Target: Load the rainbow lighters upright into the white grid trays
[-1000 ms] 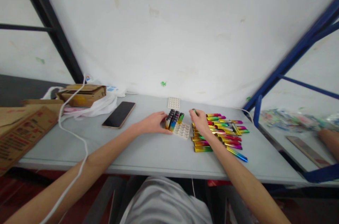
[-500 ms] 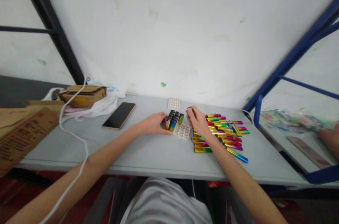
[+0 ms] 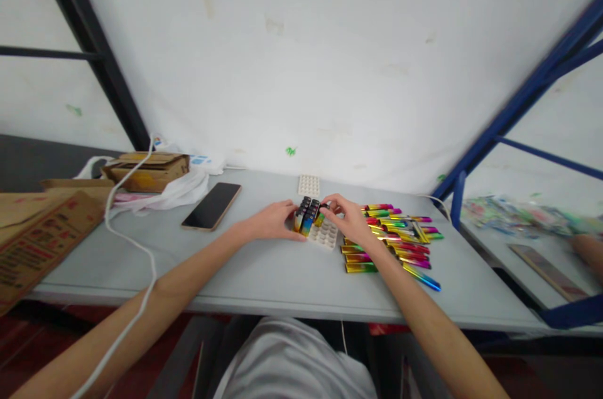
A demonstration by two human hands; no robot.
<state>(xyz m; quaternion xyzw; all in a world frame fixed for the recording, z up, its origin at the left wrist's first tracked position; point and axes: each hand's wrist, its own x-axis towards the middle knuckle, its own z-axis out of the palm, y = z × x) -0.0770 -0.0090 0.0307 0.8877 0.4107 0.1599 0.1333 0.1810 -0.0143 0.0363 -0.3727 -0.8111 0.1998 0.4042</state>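
Note:
Shiny, colour-graded tubes with black tops point(image 3: 308, 210) stand upright in close rows at the left part of a white tray with round hollows point(image 3: 325, 235). My left hand point(image 3: 276, 221) curves around the left side of this group, thumb at the near side and fingers at the far side. My right hand point(image 3: 346, 217) pinches a black-topped tube point(image 3: 322, 208) at the right of the rows, over the tray; its lower part is partly hidden by my fingers. Beside my right wrist lies a spread of loose shiny tubes point(image 3: 409, 248) in gold, red, green, purple and blue.
A second white hollowed tray point(image 3: 309, 185) lies near the wall. On the left are a phone point(image 3: 211, 205), a plastic bag point(image 3: 188, 195), cardboard boxes point(image 3: 146, 173) and a white cable point(image 3: 151, 261). Another person's hand point(image 3: 588, 254) shows at the far right, beyond a blue frame point(image 3: 509, 103).
My right hand has moved left and slightly down, bringing the tube it holds from above the tray's right side to the upright rows. My left hand has stayed in place.

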